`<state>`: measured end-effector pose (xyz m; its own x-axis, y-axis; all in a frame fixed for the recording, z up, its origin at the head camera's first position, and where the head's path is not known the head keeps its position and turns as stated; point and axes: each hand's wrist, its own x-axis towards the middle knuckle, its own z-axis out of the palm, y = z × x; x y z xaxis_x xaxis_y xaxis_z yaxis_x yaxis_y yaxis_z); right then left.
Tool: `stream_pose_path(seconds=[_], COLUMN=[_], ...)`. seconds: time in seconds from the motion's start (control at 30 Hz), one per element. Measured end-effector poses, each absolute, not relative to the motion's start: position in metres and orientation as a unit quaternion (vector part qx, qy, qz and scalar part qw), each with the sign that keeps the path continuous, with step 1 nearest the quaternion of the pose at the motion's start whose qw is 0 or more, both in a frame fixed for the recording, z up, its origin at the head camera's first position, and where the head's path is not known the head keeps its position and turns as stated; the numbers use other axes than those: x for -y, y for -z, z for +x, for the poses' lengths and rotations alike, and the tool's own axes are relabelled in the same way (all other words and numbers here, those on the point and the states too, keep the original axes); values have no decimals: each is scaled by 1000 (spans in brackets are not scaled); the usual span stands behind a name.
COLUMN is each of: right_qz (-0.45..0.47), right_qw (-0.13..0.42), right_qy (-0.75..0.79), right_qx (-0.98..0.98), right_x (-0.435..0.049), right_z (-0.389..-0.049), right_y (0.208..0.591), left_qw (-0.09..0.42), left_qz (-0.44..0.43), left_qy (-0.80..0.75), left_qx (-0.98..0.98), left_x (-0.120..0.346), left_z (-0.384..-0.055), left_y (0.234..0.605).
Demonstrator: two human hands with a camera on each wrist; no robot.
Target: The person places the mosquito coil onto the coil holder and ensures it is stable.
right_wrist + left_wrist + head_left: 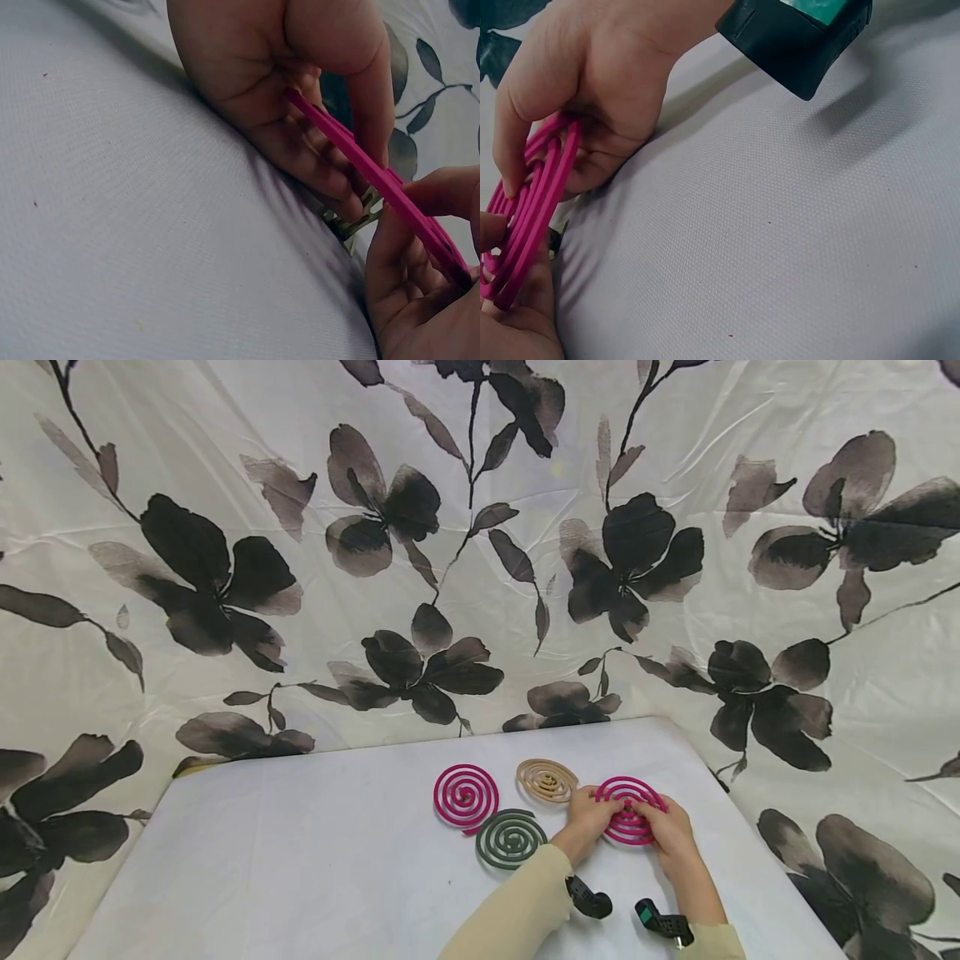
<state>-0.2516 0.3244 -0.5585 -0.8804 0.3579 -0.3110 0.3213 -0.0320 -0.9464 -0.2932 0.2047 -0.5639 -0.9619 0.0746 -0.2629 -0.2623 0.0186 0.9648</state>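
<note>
A pink spiral mosquito coil is held up over the right part of the table, tilted toward me. My left hand pinches its left side, thumb on the near face. On the opposite edge my right hand grips it, thumb reaching toward the centre. The right wrist view shows the coil nearly edge-on, fingers behind it. A small olive slotted piece appears beyond the fingers there; its kind is unclear. Left of the hands lie a tan coil, a green coil and another pink coil.
A white cloth covers the table. Behind it hangs a white curtain with dark flower prints. The green coil lies close against the pink one on the table. Each wrist wears a black camera mount.
</note>
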Motion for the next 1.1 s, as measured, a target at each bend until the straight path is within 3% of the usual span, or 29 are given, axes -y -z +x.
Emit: stream_pose_path(seconds=[1.1], right_qz=[-229], right_qw=[10], right_qy=[-655], right_qx=[720], right_x=[-323], right_z=[-250], right_y=[558], left_qw=[109], left_qz=[-53], left_qy=[-698], left_qx=[-705], left_x=[-201], left_z=[-290], left_y=[561])
